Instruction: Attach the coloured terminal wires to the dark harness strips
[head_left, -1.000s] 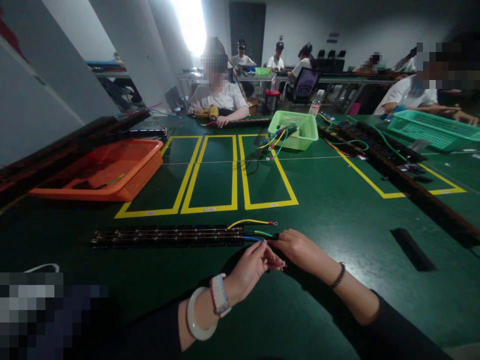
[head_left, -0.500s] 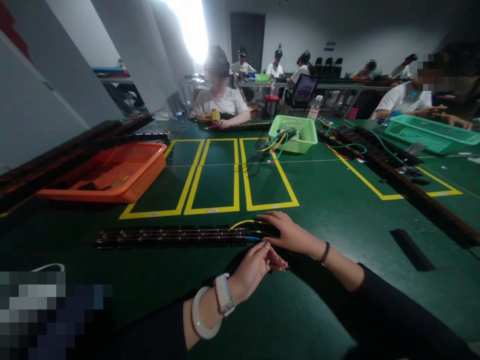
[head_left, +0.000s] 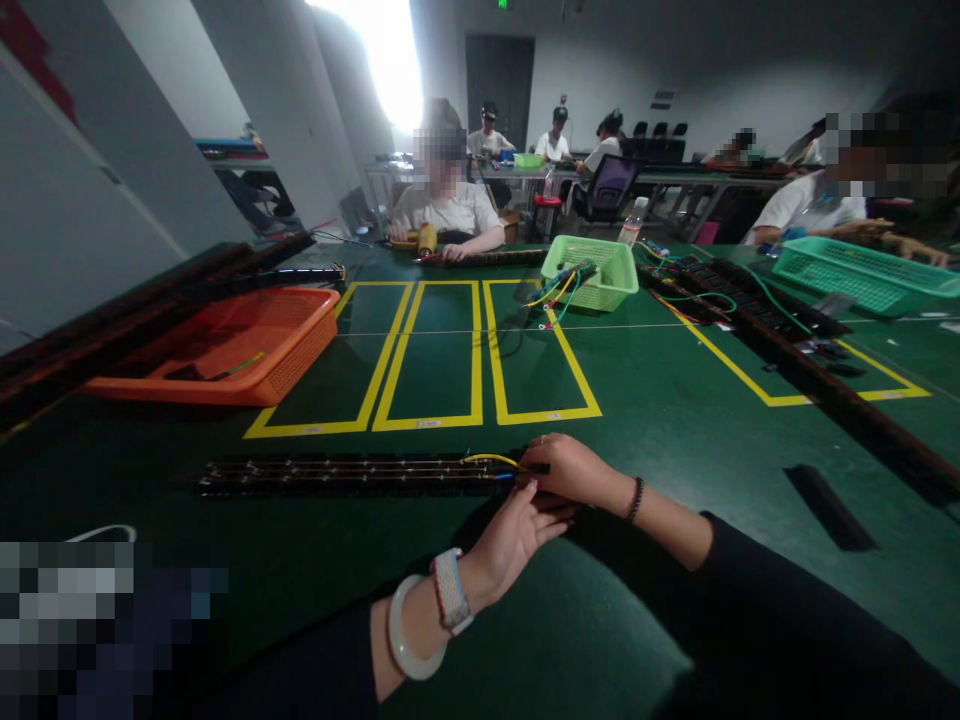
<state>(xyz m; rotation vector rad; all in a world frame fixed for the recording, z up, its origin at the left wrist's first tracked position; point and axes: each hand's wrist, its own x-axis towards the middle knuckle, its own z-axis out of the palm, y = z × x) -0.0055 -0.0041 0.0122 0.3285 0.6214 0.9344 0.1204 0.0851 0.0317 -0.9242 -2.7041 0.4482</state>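
My green worktop point(head_left: 675, 440) bears yellow tape outlines point(head_left: 427, 424), an orange basket point(head_left: 300, 350) to the left and a pale green basket point(head_left: 600, 300) farther off; across it sits a person point(head_left: 450, 212) in white, with others beyond. The black strip point(head_left: 360, 475) lies flat before me. My right hand point(head_left: 574, 472) is curled closed on its yellow wire point(head_left: 491, 457). My left hand point(head_left: 514, 535) is just below, fingers extended; I can't tell whether it pinches anything.
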